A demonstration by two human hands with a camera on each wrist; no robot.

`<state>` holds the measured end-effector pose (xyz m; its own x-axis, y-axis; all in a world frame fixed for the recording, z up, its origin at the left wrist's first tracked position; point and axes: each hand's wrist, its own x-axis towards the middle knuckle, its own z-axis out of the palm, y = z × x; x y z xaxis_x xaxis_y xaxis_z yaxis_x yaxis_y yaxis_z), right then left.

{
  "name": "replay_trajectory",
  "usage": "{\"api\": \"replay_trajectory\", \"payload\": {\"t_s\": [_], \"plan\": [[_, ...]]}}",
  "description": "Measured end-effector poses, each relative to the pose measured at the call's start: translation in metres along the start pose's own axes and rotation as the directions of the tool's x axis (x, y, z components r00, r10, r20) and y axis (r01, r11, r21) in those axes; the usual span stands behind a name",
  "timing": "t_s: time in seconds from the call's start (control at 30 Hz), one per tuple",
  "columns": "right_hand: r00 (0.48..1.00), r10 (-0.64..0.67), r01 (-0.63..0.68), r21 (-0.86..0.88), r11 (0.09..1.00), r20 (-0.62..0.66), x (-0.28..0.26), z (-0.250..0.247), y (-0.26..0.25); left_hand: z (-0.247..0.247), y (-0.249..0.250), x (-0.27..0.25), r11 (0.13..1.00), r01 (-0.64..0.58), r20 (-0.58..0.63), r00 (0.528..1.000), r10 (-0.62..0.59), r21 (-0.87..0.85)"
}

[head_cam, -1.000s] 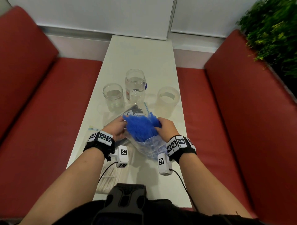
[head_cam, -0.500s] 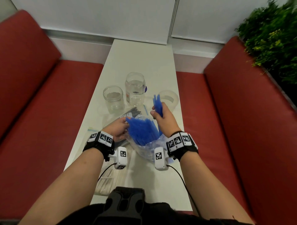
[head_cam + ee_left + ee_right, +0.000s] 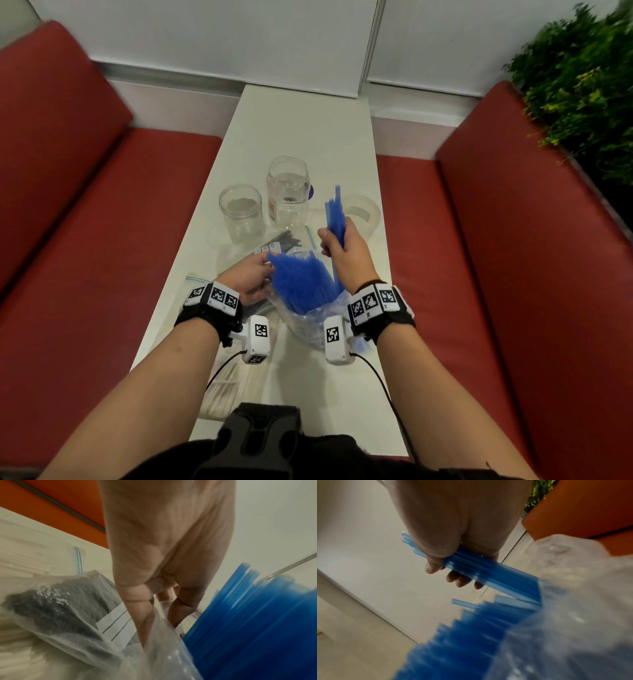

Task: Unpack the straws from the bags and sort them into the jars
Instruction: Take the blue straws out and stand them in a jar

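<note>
A clear bag (image 3: 310, 325) full of blue straws (image 3: 299, 282) stands on the white table between my hands. My left hand (image 3: 251, 279) pinches the bag's rim (image 3: 161, 615) at its left side. My right hand (image 3: 342, 248) grips a small bundle of blue straws (image 3: 335, 217), lifted above the bag and pointing up; the same bundle (image 3: 471, 563) crosses my fingers in the right wrist view. Three clear jars stand beyond: a short one (image 3: 241, 212), a tall one (image 3: 288, 192) and a wide one (image 3: 364, 212).
A bag of black straws (image 3: 56, 609) lies left of the blue bag, under my left hand. A bag of white straws (image 3: 227, 387) lies near the table's front edge. Red benches (image 3: 85, 240) flank the narrow table (image 3: 305, 130); a green plant (image 3: 582, 78) is at the right.
My right hand pulled a small bundle of blue straws out of the bag and raised it toward the jars. My left hand stayed at the bag's rim.
</note>
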<state>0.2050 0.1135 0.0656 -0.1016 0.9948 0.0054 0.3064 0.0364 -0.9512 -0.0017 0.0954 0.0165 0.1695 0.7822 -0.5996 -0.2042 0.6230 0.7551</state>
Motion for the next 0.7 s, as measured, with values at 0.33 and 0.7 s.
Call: {"api": "replay_trajectory", "payload": {"t_s": [0.33,0.7], "plan": [[1.0,-0.001,0.001,0.043,0.999,0.001,0.017,-0.021,-0.037,0.0,0.004,0.001,0.999,0.023,0.069,0.997,-0.02,-0.045],[0.875,-0.276,0.382,0.218,0.898,-0.398,0.118,-0.07,-0.106,0.002,0.007,0.005,0.995,0.033,0.086,0.996,-0.024,-0.098]]}}
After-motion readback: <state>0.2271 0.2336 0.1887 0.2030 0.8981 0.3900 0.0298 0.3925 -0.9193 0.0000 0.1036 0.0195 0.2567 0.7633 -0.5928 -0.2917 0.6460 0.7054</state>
